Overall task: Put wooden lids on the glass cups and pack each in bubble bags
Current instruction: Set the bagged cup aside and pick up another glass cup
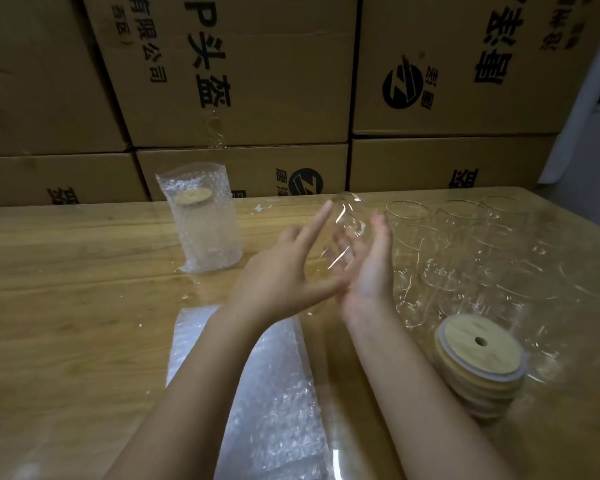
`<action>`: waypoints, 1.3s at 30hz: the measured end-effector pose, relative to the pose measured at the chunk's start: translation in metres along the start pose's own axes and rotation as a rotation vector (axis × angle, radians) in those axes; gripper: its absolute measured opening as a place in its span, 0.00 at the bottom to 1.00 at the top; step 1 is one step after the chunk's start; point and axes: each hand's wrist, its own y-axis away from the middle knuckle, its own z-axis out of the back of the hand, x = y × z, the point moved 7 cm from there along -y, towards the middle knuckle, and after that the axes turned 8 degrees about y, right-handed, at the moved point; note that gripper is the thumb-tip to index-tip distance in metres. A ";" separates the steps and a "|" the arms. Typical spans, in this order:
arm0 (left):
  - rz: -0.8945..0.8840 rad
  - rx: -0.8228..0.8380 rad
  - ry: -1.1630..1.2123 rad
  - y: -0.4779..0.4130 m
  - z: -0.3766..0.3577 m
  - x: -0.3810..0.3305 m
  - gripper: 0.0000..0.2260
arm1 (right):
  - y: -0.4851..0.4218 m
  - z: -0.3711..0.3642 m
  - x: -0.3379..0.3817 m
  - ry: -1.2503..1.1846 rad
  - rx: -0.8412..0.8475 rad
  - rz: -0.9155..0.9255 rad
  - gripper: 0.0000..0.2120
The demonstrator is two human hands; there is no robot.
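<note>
Holding a bare cup (pixel 351 227) up over the table (pixel 66 289), the person has it tilted between both palms, with its mouth pointing away towards the boxes (pixel 243 98). The left hand (pixel 284 271) is spread, its forefinger straight up along the glass and the other fingers reaching under the base. The right hand (pixel 371 268) lies flat against the other side with its fingers nearly straight, pressing rather than curling round. The cup is blurred, so where each fingertip touches it I cannot tell.

Back on the left stands one packed cup (pixel 205 223), upright in its bubble bag, with a wooden lid showing through the top. Flat bags (pixel 267 375) lie in a pile under the forearms at the near edge. To the right, a cluster of empty cups (pixel 465 244) stands upright, close together. Just in front of them sits a stack of lids (pixel 482 362), the top one with a small hole.
</note>
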 end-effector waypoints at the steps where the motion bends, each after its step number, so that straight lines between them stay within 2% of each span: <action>1: 0.070 -0.006 0.302 -0.002 0.000 0.004 0.41 | -0.001 -0.006 0.006 0.082 0.039 0.068 0.21; 3: 0.149 -0.057 0.749 -0.005 0.003 0.010 0.36 | 0.000 -0.019 0.014 0.247 0.127 0.203 0.22; 5: 0.167 -0.098 0.964 -0.007 0.004 0.015 0.33 | 0.001 -0.029 0.015 0.311 0.212 0.241 0.25; 7: 0.194 -0.105 1.102 -0.009 -0.001 0.020 0.34 | -0.001 -0.032 0.013 0.327 0.266 0.231 0.29; 9: 0.168 -0.163 1.063 -0.010 -0.003 0.023 0.34 | -0.003 -0.031 0.009 0.331 0.293 0.205 0.30; 12: 0.005 -0.217 0.786 -0.012 0.002 0.012 0.21 | -0.004 -0.030 0.004 0.389 0.292 0.164 0.28; 16: -0.175 -0.298 0.425 -0.008 0.005 0.002 0.19 | -0.009 -0.034 0.004 0.439 0.293 0.217 0.26; 19: -0.183 -0.311 0.310 -0.009 0.002 0.002 0.18 | -0.012 -0.035 0.004 0.457 0.291 0.241 0.24; 22: -0.113 -0.314 0.286 -0.010 -0.003 0.006 0.19 | -0.009 -0.037 0.001 0.508 0.306 0.244 0.24; 25: -0.022 -0.371 0.344 -0.010 -0.001 0.015 0.19 | -0.004 -0.042 -0.003 0.516 0.344 0.256 0.22; 28: 0.093 -0.441 0.570 -0.008 0.009 0.029 0.18 | 0.008 -0.053 0.000 0.615 0.389 0.357 0.18; 30: 0.212 -0.473 0.753 -0.005 0.016 0.042 0.23 | 0.017 -0.059 0.002 0.639 0.413 0.430 0.18; 32: 0.286 -0.491 0.992 -0.002 0.018 0.054 0.32 | 0.024 -0.064 0.003 0.641 0.427 0.498 0.18; 35: 0.289 -0.449 1.234 -0.003 0.014 0.060 0.39 | 0.028 -0.065 0.008 0.670 0.401 0.582 0.18; 39: 0.248 -0.403 1.282 -0.008 0.009 0.056 0.38 | 0.025 -0.062 0.016 0.607 0.415 0.504 0.16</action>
